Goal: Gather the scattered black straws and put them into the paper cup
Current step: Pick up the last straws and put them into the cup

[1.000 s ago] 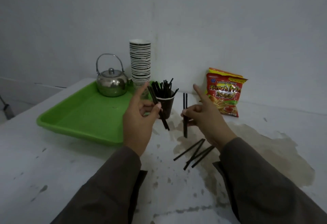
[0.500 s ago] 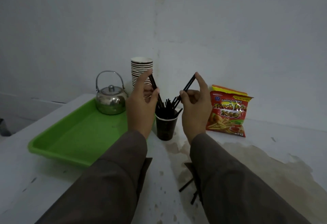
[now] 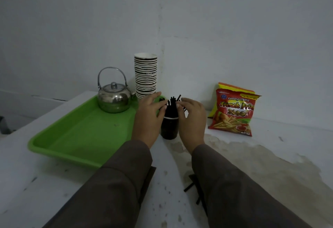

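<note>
Both hands flank the paper cup (image 3: 169,127) at frame centre: left hand (image 3: 148,118) and right hand (image 3: 191,118), fingers pinching the straw bundle (image 3: 172,108) (settling it in). Next, I'd judge: loose straws (image 3: 189,186) lower centre on the worktop (image 3: 270,155).

Your left hand (image 3: 147,119) and right hand (image 3: 191,121) flank the dark paper cup (image 3: 169,127), fingers (image 3: 163,104) curled against the bundle of black straws (image 3: 172,106) standing in it. The cup stands on the white bench (image 3: 270,155) just beside the green tray (image 3: 81,137), which carries a steel kettle (image 3: 114,98) and a stack of paper cups (image 3: 145,75) at its far end. A French fries snack bag (image 3: 234,110) leans on the wall. Loose straws (image 3: 189,187) lie partly hidden under your right sleeve (image 3: 234,191).
</note>
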`<state>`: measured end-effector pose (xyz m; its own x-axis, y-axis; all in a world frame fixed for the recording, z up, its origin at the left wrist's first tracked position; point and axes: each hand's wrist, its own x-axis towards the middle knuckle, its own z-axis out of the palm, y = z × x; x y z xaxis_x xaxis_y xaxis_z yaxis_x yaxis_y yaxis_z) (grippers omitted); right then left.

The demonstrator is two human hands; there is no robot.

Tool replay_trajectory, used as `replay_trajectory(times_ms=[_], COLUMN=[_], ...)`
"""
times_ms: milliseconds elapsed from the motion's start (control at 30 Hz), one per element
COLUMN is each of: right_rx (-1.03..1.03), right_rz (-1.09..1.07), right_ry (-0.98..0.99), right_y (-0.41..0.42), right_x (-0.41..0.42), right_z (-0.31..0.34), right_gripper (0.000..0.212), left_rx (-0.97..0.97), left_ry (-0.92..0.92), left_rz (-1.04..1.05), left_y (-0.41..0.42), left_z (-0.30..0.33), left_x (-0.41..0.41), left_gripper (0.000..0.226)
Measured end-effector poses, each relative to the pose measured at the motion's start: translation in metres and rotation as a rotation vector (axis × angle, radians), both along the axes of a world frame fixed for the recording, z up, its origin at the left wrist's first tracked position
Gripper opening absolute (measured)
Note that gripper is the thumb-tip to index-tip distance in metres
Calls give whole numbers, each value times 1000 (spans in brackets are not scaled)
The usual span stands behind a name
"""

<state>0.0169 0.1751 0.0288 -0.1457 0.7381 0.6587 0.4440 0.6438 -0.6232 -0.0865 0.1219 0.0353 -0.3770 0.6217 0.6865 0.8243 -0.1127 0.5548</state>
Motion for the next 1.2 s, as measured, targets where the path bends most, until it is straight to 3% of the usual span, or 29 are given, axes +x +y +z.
replay_trajectory(times_ms=[167, 367, 533, 700, 900, 1200], right_rx=[-4, -75, -203, -169, -95, -38], right_rz=[55, 77, 62, 102, 126, 197], right_ry=[-17, 26, -131, -266, -581, -636], right_y=[-14, -43, -71, -82, -75, -77], right_x=[22, 99, 159, 179, 170, 167], right_z=[13, -6, -40, -48, -57, -57], right_gripper=[30, 23, 27, 24, 24, 24], left_rx=[29, 86, -125, -233, -316, -382], left_ry=[22, -29, -25, -17, 78, 155], left_rz=[19, -116, -303, -271, -258, -275], left_y=[-18, -58, -76, -79, -78, -77], left_z=[2, -14, -45, -60, -68, -69], left_x=[13, 61, 103, 119, 123, 118], left_gripper=[32, 34, 29, 28, 27, 25])
